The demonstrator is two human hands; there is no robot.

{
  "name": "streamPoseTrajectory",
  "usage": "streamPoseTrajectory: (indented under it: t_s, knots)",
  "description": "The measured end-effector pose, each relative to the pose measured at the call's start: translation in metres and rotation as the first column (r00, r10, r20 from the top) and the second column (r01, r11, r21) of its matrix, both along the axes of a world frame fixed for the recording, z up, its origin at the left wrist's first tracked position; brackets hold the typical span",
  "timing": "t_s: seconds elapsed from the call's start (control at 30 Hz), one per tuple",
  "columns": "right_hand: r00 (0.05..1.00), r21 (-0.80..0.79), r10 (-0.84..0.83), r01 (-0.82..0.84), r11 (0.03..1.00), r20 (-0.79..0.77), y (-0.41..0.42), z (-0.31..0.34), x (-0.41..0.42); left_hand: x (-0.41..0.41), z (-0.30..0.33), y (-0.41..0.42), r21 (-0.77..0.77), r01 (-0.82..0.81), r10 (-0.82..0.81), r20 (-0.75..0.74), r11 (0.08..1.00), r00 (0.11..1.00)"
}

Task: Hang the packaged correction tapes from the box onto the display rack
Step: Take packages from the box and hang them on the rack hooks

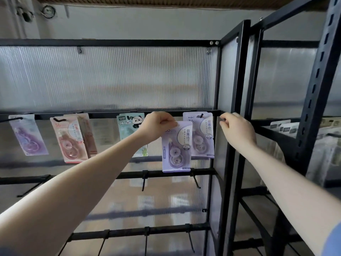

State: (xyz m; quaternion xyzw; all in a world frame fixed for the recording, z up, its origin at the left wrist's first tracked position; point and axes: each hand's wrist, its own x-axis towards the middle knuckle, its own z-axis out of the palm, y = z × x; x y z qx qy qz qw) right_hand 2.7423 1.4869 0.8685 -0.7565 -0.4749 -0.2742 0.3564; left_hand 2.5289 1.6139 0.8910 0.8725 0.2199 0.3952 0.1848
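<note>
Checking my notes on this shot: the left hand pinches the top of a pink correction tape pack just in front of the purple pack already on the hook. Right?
Not quite: the pack that the left hand pinches is purple, not pink, as the head view shows. It does hang before the purple hung pack.

The black metal display rack (228,100) with ribbed translucent panels carries purple (28,134), pink (69,139), panda-print (129,124) and lilac (202,134) packaged correction tapes on its top-rail hooks.
</note>
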Motion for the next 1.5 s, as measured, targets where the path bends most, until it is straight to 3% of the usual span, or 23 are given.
streamPoseTrajectory:
  t_s: [0.33, 0.5, 0.7, 0.87, 1.13, 1.33, 1.5]
  knots:
    - [0.985, -0.135, -0.128, 0.144, 0.980, 0.118, -0.035, -0.026, 0.021, 0.072, 0.016, -0.021, -0.033, 0.082, -0.076, 0.153, 0.996, 0.985]
    - [0.983, -0.161, -0.120, 0.142, 0.977, 0.140, -0.038, -0.026, 0.022, 0.093, 0.015, -0.017, -0.049, 0.020, -0.013, 0.145, 0.999, 0.989]
    - [0.979, -0.153, -0.134, 0.158, 0.976, 0.152, -0.034, -0.026, 0.022, 0.092, 0.007, -0.009, -0.135, 0.148, -0.123, 0.176, 0.980, 0.977]
    - [0.984, -0.160, -0.136, 0.154, 0.975, 0.114, -0.030, -0.032, 0.025, 0.091, 0.007, -0.006, -0.095, 0.177, -0.162, 0.151, 0.980, 0.975]
    - [0.983, -0.171, -0.148, 0.165, 0.971, 0.108, -0.030, -0.032, 0.025, 0.090, 0.007, -0.005, -0.272, 0.300, -0.248, 0.209, 0.914, 0.946]
    - [0.983, -0.197, -0.148, 0.167, 0.966, 0.111, -0.034, -0.032, 0.024, 0.093, 0.000, 0.003, -0.157, 0.174, -0.154, 0.133, 0.972, 0.979]
    - [0.983, -0.204, -0.149, 0.168, 0.964, 0.105, -0.033, -0.033, 0.025, 0.098, -0.002, 0.007, 0.156, -0.030, 0.019, 0.076, 0.987, 0.997]
